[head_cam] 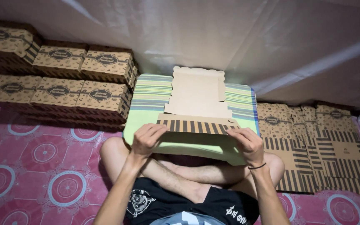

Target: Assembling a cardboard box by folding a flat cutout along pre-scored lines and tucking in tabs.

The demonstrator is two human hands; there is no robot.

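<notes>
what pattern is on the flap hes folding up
Dark brown and tan vertical stripes on the cardboard box flap, clearest in the head view.

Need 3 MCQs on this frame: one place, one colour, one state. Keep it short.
1. Where do the finished boxes stand?
A. Stacked at the far left
B. On the person's lap
C. Behind the person

2. What colour is the pillow under the flat box blank?
A. Plain red
B. Green with stripes
C. Black

3. How does the blank's near striped flap stand?
A. Torn off
B. Taped shut
C. Bent up, pinched by the left hand and right hand

Answers: 1 A, the folded boxes sit in rows at left; 2 B, green shows around the blank; 3 C, both hands' fingers grip the flap's ends.
</notes>
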